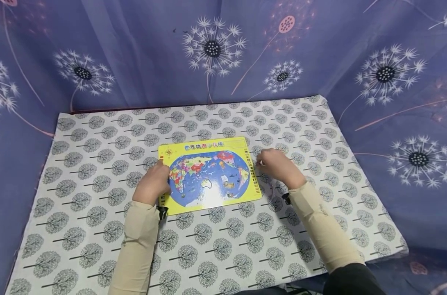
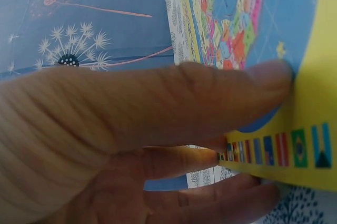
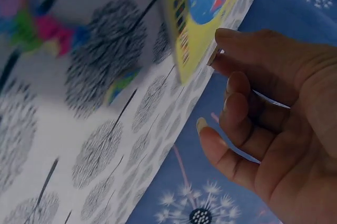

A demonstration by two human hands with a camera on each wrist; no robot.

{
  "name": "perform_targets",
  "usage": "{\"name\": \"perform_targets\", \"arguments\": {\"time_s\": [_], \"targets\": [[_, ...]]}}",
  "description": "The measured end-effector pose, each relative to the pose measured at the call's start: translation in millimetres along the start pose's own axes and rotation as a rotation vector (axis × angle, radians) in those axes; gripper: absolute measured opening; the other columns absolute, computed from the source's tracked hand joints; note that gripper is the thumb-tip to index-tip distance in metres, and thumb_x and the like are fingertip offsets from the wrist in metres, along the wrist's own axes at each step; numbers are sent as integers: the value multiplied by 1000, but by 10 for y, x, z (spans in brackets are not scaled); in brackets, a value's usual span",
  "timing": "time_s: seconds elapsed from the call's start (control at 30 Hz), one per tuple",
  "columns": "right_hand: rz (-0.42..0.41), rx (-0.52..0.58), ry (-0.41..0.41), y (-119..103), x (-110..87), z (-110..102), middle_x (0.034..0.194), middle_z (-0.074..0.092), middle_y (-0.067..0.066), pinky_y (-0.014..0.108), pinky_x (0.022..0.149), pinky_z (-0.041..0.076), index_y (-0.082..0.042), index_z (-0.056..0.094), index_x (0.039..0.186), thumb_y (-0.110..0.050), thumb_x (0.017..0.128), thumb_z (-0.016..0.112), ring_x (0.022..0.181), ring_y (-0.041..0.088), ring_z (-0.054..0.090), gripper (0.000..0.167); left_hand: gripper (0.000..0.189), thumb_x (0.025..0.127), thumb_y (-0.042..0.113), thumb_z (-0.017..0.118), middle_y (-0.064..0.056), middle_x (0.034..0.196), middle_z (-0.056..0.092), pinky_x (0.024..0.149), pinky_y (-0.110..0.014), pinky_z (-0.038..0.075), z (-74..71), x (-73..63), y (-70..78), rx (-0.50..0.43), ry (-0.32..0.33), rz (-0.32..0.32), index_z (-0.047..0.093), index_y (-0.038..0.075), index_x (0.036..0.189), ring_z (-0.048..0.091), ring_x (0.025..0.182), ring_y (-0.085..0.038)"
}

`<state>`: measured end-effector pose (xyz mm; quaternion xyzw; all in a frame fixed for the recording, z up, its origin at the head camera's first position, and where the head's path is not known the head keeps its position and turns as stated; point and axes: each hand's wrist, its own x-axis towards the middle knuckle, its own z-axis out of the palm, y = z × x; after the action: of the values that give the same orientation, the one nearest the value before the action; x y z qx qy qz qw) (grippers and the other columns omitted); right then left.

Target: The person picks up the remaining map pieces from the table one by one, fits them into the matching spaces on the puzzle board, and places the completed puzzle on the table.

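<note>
A yellow-bordered children's world map board (image 1: 223, 174) lies on the table, with a blue oval of coloured land shapes. A pale, dark-outlined Australia shape (image 1: 206, 183) shows low in the oval. My left hand (image 1: 153, 183) grips the board's left edge; in the left wrist view the thumb (image 2: 210, 95) lies over the face near a row of printed flags (image 2: 268, 150), the other fingers below the edge. Just off the right edge, my right hand (image 1: 279, 164) pinches a small thin piece (image 3: 214, 56) between thumb and forefinger, seen edge-on in the right wrist view.
A white cloth with grey tree prints (image 1: 223, 250) covers the table. Blue-purple curtains with dandelion prints (image 1: 142, 49) hang behind and at both sides. In the right wrist view, blurred coloured shapes (image 3: 47, 31) appear at the left, over the cloth.
</note>
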<state>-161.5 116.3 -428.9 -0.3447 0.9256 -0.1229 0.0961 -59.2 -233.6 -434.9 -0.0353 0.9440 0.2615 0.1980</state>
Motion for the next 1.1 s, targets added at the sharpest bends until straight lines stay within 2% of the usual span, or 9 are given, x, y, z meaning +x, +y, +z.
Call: {"name": "perform_targets", "arguments": {"time_s": [0.13,0.23,0.5,0.8,1.1], "targets": [[-17,-10,-19,-107,95,36,78,63,5,31,66,55,1,74,89,1,84,75,67,17,57,5,28,68,-13,77,-42,135,43,64,-38,58,-7,-1,0,6,-6,0,65,-10,93,58,78,-32],[-27,-19,-23,-173,151,90,79,63,6,32,67,55,0,74,88,0,86,74,68,18,57,2,30,68,-13,77,-38,129,47,64,-38,57,-5,8,-1,15,-8,0,65,-10,95,58,79,-32],[-83,-21,-28,-256,206,308,80,69,6,30,70,56,-3,76,89,-4,86,77,70,17,60,3,28,68,-12,78,-45,147,31,67,-39,58,25,19,4,10,-19,-13,66,-9,93,59,82,-34],[-70,-26,-5,-284,223,355,78,67,5,27,67,55,-3,76,86,-4,86,77,68,16,58,2,27,68,-13,77,-45,144,35,62,-37,57,29,21,-11,9,4,5,66,-10,92,59,78,-33],[-42,-25,-3,-302,234,340,77,63,3,28,64,53,-4,76,86,-7,88,77,66,15,55,4,28,68,-12,78,-45,148,30,68,-41,58,1,31,-20,17,9,-4,66,-10,93,59,84,-36]]}}
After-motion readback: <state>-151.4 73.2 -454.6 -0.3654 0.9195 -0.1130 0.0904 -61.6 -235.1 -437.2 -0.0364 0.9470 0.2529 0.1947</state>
